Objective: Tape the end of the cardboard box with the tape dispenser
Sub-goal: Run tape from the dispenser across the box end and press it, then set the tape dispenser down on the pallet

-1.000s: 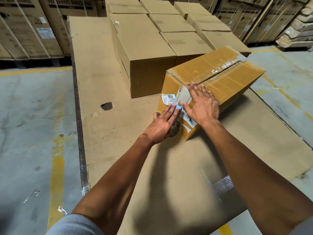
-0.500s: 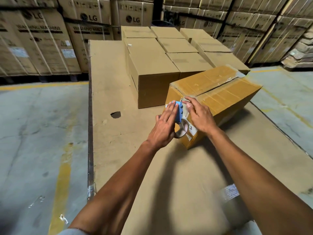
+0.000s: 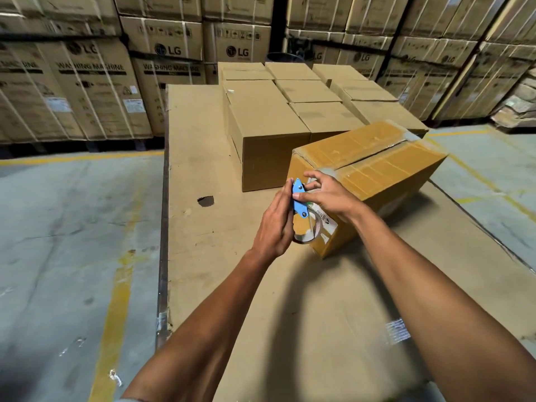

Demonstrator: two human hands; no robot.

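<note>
A tan cardboard box [image 3: 377,169] with glossy tape along its top seam lies at an angle on the cardboard-covered platform [image 3: 203,227]. Its near end, with white labels, faces me. My left hand [image 3: 275,224] grips a blue tape dispenser [image 3: 298,200] holding a clear tape roll, just in front of that end. My right hand [image 3: 327,195] reaches over the dispenser's top, fingers curled and pinching at the tape by the blade. Most of the box's near end is hidden behind both hands.
Several plain brown boxes [image 3: 269,132] stand in rows on the platform behind the taped box. A dark hole [image 3: 206,201] marks the platform sheet at left. Tall stacks of strapped appliance cartons [image 3: 87,82] line the back. Concrete floor with yellow lines lies either side.
Both hands lifted off the box's near end, where they were pressing the tape down. The blue dispenser has come up into view in my left hand, and my right hand moved onto it.
</note>
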